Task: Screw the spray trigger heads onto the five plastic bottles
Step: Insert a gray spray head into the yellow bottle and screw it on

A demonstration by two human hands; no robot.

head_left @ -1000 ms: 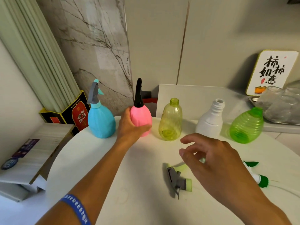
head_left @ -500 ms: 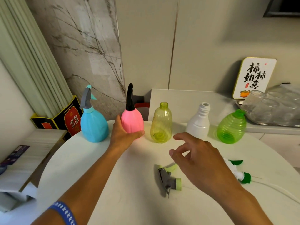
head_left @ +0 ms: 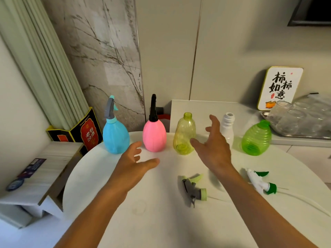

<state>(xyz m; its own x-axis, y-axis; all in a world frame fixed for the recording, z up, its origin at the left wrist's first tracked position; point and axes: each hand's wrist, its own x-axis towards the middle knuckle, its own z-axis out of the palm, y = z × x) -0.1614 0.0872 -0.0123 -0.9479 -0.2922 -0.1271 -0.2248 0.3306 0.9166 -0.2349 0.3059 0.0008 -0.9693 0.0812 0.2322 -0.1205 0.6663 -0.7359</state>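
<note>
Having let go of the capped pink bottle [head_left: 154, 136], both hands, left [head_left: 132, 165] and right [head_left: 213, 147], spread empty toward the uncapped yellow bottle [head_left: 184, 135].

Soft, even indoor light, faint shadows on the white table [head_left: 107, 176], slight blur, wide-angle bending at the edges.

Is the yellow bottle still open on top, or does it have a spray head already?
Open. The yellow bottle shows a bare threaded neck with no trigger head on it; a grey-and-green spray head lies loose on the table.
</note>
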